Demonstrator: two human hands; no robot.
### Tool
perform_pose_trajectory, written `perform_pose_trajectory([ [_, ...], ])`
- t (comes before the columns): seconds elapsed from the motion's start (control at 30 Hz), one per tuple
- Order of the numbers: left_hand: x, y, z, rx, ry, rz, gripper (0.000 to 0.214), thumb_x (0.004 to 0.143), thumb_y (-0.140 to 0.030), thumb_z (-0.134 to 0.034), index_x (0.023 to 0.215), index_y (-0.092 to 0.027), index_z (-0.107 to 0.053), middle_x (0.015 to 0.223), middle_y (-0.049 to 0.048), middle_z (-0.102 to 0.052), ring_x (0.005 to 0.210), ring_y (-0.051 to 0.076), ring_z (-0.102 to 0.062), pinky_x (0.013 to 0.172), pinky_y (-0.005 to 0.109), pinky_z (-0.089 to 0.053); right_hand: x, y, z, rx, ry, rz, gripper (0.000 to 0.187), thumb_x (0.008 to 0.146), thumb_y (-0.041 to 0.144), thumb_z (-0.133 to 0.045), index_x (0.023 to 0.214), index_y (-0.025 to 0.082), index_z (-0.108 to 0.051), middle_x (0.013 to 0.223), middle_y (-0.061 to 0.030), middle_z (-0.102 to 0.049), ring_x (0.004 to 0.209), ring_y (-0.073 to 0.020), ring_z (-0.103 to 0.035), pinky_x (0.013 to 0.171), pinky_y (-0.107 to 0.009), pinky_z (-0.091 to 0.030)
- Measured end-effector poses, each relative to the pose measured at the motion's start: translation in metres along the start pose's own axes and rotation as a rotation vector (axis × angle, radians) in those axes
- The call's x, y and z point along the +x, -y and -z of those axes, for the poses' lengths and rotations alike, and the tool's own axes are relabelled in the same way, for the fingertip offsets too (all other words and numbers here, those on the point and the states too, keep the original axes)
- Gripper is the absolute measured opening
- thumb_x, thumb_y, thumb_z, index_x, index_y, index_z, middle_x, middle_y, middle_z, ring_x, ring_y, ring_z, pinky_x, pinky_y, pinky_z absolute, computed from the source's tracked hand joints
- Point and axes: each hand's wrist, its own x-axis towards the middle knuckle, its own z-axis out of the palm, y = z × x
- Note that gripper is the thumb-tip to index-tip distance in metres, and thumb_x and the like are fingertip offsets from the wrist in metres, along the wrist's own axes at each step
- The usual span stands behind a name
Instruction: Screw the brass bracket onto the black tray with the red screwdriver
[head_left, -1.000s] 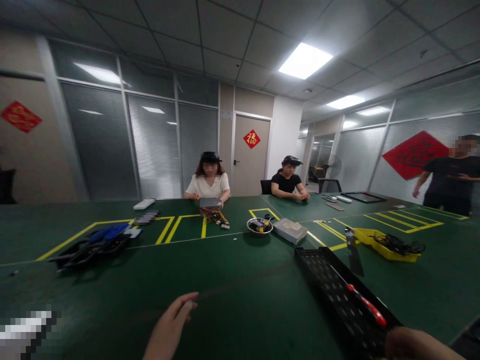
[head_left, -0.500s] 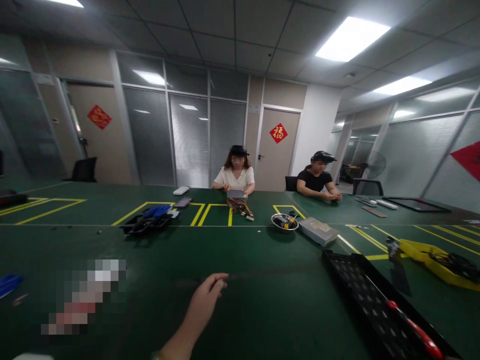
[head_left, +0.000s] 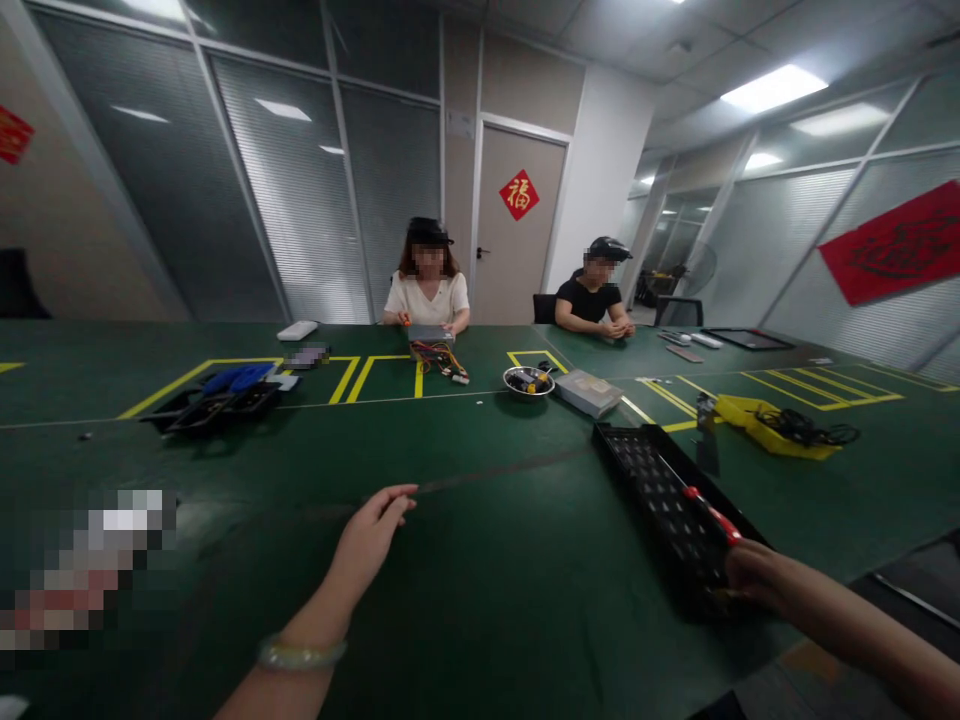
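My left hand (head_left: 379,520) is over the green table, its fingers reaching forward and to the right, loosely together, with nothing in them. A long screwdriver (head_left: 712,512) with a red handle lies aslant in a black tray (head_left: 637,465) with rows of small marks across its floor. At the tray's near right side, my right hand (head_left: 754,570) is closed around the back end of the screwdriver handle. Its fingertips are partly hidden, and the near part of the tray looks blurred.
Beyond the tray are a grey metal box (head_left: 589,393), a steel bowl (head_left: 529,392) of small parts, and a yellow bin (head_left: 787,430) with black cables. A black tray with blue items (head_left: 217,395) stands left. Two people sit across the table.
My right hand has come into view from the right and closed on the screwdriver handle. The view has turned right and down. My left hand keeps about the same pose.
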Motion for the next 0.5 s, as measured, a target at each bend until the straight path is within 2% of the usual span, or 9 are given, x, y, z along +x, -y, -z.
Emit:
perform_pose_trajectory([
  [0.07,0.001,0.002,0.000,0.013,-0.001,-0.019,0.050,0.088,-0.048,-0.041,0.121,-0.017,-0.063,0.110,0.0078,-0.069,0.092,0.024,-0.064,0.082,0.035,-0.048,-0.001,0.001,0.008,0.037,0.103,0.063,0.016,0.084,0.034,-0.054,0.079,0.024,-0.065,0.093,-0.0062,-0.066,0.081,-0.0210,-0.062,0.074,-0.027,-0.049],
  [0.1,0.002,0.003,-0.001,0.018,0.002,-0.023,0.050,0.088,-0.048,-0.042,0.121,-0.018,-0.063,0.110,0.0074,-0.069,0.092,0.024,-0.064,0.082,0.035,-0.048,0.000,0.000,0.012,0.038,0.107,0.080,0.019,0.088,0.035,-0.051,0.084,0.024,-0.065,0.096,-0.0067,-0.064,0.083,-0.0214,-0.062,0.076,-0.028,-0.049],
  [0.2,0.004,0.007,-0.002,0.027,0.021,-0.017,0.049,0.090,-0.049,-0.041,0.122,-0.019,-0.062,0.111,0.0065,-0.069,0.094,0.024,-0.063,0.083,0.036,-0.047,0.008,-0.004,0.022,-0.014,-0.038,0.071,0.027,0.094,0.038,-0.042,0.097,0.023,-0.065,0.103,-0.0084,-0.061,0.091,-0.0225,-0.062,0.084,-0.032,-0.048],
  [0.27,0.003,0.007,-0.002,0.035,0.025,-0.011,0.048,0.090,-0.049,-0.041,0.123,-0.020,-0.061,0.112,0.0062,-0.068,0.095,0.024,-0.063,0.083,0.036,-0.047,0.014,-0.005,0.027,-0.045,-0.145,0.069,0.031,0.094,0.040,-0.043,0.109,0.023,-0.064,0.116,-0.0102,-0.058,0.101,-0.0240,-0.061,0.090,-0.034,-0.046],
  [0.33,0.002,0.005,-0.001,0.045,0.022,-0.007,0.048,0.091,-0.049,-0.041,0.123,-0.020,-0.061,0.113,0.0065,-0.068,0.096,0.025,-0.063,0.083,0.037,-0.047,0.018,0.000,0.029,-0.064,-0.155,0.078,0.033,0.093,0.039,-0.046,0.116,0.023,-0.063,0.125,-0.0103,-0.056,0.106,-0.0245,-0.060,0.092,-0.034,-0.046],
  [0.37,0.001,0.005,-0.001,0.049,0.022,-0.006,0.049,0.091,-0.049,-0.040,0.123,-0.020,-0.061,0.113,0.0066,-0.069,0.096,0.025,-0.063,0.082,0.037,-0.047,0.019,0.005,0.029,-0.068,-0.108,0.082,0.031,0.093,0.037,-0.047,0.115,0.024,-0.065,0.125,-0.0093,-0.058,0.104,-0.0241,-0.060,0.091,-0.034,-0.046],
  [0.5,0.003,0.007,-0.001,0.067,0.028,-0.009,0.048,0.091,-0.049,-0.040,0.123,-0.021,-0.061,0.114,0.0057,-0.069,0.096,0.024,-0.064,0.083,0.037,-0.048,0.016,0.033,0.020,-0.017,0.232,0.100,0.019,0.086,0.026,-0.055,0.097,0.025,-0.071,0.100,-0.0040,-0.070,0.093,-0.0219,-0.064,0.082,-0.030,-0.046],
])
